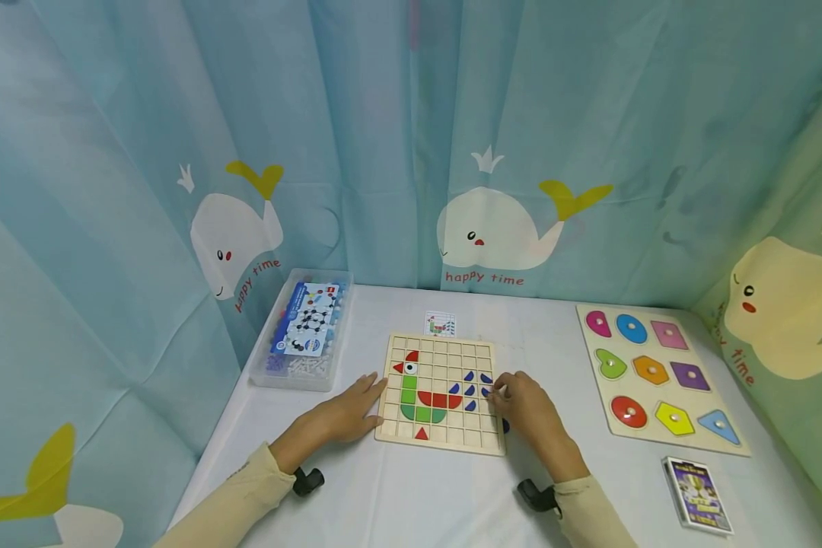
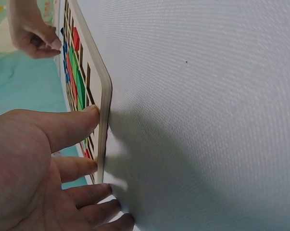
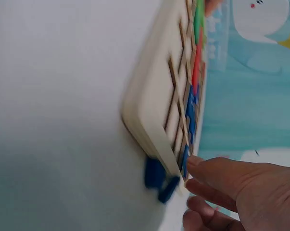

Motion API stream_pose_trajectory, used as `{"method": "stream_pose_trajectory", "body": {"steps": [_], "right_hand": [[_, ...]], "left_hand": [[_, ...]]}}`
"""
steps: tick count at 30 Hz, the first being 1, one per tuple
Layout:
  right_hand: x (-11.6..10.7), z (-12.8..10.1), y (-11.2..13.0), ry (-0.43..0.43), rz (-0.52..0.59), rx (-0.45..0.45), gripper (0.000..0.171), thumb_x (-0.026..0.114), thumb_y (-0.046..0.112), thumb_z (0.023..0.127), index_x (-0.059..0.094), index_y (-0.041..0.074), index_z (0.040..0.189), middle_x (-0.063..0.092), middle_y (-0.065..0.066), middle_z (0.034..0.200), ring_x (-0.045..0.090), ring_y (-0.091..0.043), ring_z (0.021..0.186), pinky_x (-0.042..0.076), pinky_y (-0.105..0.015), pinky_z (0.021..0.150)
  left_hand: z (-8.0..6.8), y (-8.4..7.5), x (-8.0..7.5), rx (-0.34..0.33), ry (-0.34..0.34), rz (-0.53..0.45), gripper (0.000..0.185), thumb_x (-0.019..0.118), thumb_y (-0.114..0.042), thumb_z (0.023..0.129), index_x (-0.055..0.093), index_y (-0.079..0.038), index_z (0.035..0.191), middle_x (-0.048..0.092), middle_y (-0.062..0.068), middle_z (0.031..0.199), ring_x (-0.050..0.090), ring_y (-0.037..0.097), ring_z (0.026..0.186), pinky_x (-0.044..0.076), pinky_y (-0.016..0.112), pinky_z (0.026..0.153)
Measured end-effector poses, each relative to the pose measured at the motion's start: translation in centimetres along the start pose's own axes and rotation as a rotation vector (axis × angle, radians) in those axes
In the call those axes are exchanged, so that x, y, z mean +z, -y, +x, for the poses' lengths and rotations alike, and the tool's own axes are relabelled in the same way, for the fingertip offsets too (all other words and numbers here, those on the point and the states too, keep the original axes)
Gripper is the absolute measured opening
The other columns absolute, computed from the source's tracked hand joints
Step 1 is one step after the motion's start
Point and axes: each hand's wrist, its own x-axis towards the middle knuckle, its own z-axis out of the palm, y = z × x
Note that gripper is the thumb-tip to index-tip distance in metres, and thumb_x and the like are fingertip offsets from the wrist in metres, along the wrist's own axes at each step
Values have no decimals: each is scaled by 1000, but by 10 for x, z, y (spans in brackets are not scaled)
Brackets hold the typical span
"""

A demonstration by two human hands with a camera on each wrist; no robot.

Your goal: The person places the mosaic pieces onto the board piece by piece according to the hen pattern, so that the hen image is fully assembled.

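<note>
Two hands work at a wooden grid board lying flat on the white table. The left hand rests open, its straight fingers pressing the board's left edge. The right hand curls its fingertips around what looks like a small blue piece at the board's right side, with loose blue pieces just beside that edge. To my eye the steadying press matters most, and the piece wants lowering squarely into its cell.
</note>
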Motion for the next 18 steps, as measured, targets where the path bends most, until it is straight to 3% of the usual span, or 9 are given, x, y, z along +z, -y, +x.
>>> {"method": "stream_pose_trajectory", "body": {"steps": [5, 10, 18], "right_hand": [[-14, 0, -11, 27, 24, 56, 27, 70, 19, 95, 68, -2, 111, 61, -11, 93, 58, -23, 76, 52, -39, 63], [-24, 0, -23, 63, 51, 18, 25, 70, 16, 94, 68, -1, 111, 62, -14, 97, 61, -28, 85, 54, -47, 71], [-18, -3, -22, 182, 131, -14, 11, 73, 8, 90, 69, 4, 99, 60, -5, 89, 55, -22, 81, 50, -38, 67]], "left_hand": [[0, 0, 0, -1, 0, -5, 69, 60, -28, 102, 28, -5, 158, 20, 19, 162, 18, 36, 149, 23, 49, 117], [0, 1, 1, -2, -3, -2, 69, 59, -29, 102, 27, -5, 158, 20, 19, 162, 18, 36, 149, 23, 49, 117], [0, 1, 1, -5, 0, 0, 69, 59, -29, 102, 27, -6, 158, 20, 18, 163, 17, 35, 149, 23, 49, 117]]}}
